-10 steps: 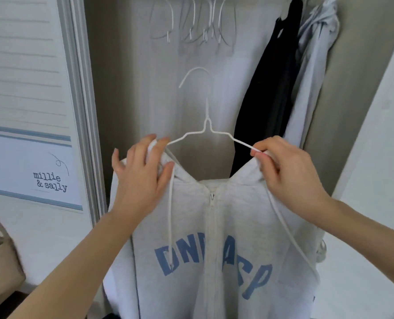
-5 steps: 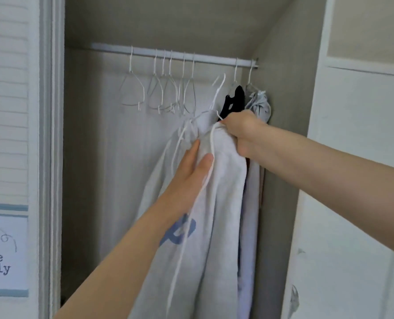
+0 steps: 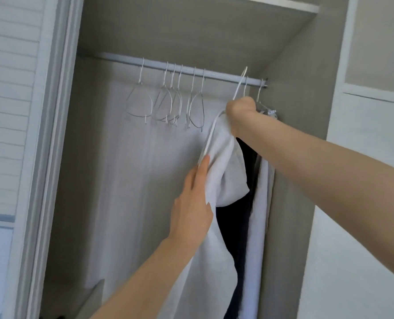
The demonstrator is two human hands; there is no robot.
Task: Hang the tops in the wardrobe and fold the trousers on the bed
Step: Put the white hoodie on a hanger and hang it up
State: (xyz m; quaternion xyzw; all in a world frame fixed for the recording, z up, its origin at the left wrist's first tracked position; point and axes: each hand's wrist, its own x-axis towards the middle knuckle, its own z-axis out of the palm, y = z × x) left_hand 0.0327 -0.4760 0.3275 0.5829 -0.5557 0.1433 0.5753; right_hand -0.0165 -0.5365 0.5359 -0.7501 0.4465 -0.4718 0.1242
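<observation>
A light grey hoodie (image 3: pixel 226 171) hangs from a white wire hanger (image 3: pixel 240 85) inside the wardrobe. My right hand (image 3: pixel 241 109) grips the hanger's neck and the hoodie's top, with the hook raised right at the rail (image 3: pixel 214 75). Whether the hook rests on the rail I cannot tell. My left hand (image 3: pixel 191 203) lies with straight fingers against the hoodie's left side. A black top (image 3: pixel 235 226) and a pale grey top (image 3: pixel 258 215) hang just right of it.
Several bare wire hangers (image 3: pixel 166 102) hang along the left and middle of the rail. The wardrobe's right wall (image 3: pixel 295 157) stands close beside the hung clothes. A white louvred door (image 3: pixel 7 111) is at the left, and a white panel (image 3: pixel 364 180) at the right.
The hoodie went from being held up facing me to edge-on inside the wardrobe. My right hand has lifted the hanger higher, bringing the hook up to the rail. My left hand slid lower down the fabric.
</observation>
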